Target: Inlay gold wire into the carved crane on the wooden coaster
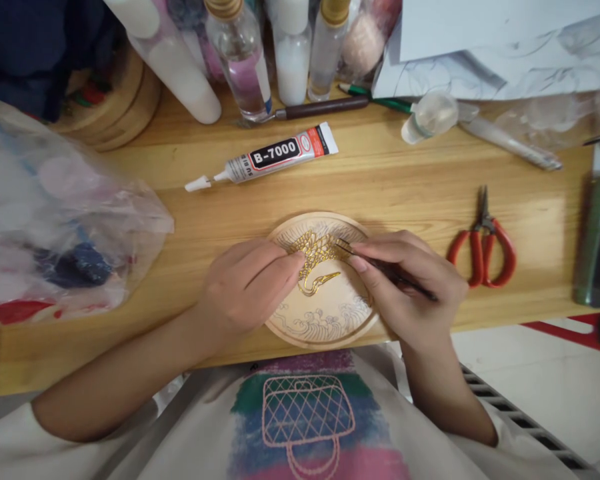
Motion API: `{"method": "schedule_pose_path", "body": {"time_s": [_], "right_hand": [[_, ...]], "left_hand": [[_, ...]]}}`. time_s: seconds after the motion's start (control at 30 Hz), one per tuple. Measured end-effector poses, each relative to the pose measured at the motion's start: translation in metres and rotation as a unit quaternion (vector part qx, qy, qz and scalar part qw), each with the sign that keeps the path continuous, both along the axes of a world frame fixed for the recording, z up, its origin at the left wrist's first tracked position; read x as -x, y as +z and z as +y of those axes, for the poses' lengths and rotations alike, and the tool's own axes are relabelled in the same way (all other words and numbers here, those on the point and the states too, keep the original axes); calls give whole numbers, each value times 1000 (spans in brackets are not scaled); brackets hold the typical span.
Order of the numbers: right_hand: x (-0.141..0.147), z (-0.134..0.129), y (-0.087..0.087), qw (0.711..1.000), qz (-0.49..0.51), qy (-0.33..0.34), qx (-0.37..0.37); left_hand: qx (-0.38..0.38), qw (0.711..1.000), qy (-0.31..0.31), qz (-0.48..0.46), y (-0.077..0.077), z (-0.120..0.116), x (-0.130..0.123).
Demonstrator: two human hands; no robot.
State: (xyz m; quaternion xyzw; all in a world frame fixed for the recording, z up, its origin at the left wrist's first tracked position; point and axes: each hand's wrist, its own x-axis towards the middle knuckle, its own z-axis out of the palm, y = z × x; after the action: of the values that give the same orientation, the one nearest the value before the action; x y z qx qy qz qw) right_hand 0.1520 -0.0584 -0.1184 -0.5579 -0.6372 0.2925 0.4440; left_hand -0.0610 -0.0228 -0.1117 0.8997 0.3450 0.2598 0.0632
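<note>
- Pale shirt, its front printed with a pink handbag outline over bands of colour, fills my head camera's near edge, just on the near side of the round wooden plate.
- On the plate lies a gold wire bird, its long beak pointing toward the plate's right side; a dark wave drawing marks the surface along the near and far rims.
- At the plate's left side I have the left hand, fingers bent close together with the tips against the bird; whether they pinch the wire I cannot tell.
- At the plate's right side, the right hand has its fingers pinching dark tweezers, whose tips meet the right end of the wirework.
- Beyond the plate I see a B-7000 glue tube lying on the table, its white nozzle toward the left.
- Farther beyond the plate, past the tube, are a brown-handled tool and a row of bottles; paper sheets spread far to the plate's upper right.
- Well right of the plate, red-handled pliers lie with their nose pointing away from me.
- Well left of the plate sits a clear plastic bag.
</note>
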Motion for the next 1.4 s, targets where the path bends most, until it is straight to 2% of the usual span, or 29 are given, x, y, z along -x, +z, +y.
{"method": "schedule_pose_path", "body": {"time_s": [0.37, 0.73, 1.4], "right_hand": [[0, 1, -1, 1000, -6, 20, -4], [0, 0, -1, 1000, -12, 21, -4], [-1, 1, -3, 1000, 2, 20, -9]], "left_hand": [[-25, 1000, 2, 14, 1, 1, 0], [17, 999, 17, 21, 4, 1, -2], [20, 999, 27, 8, 2, 0, -4]]}}
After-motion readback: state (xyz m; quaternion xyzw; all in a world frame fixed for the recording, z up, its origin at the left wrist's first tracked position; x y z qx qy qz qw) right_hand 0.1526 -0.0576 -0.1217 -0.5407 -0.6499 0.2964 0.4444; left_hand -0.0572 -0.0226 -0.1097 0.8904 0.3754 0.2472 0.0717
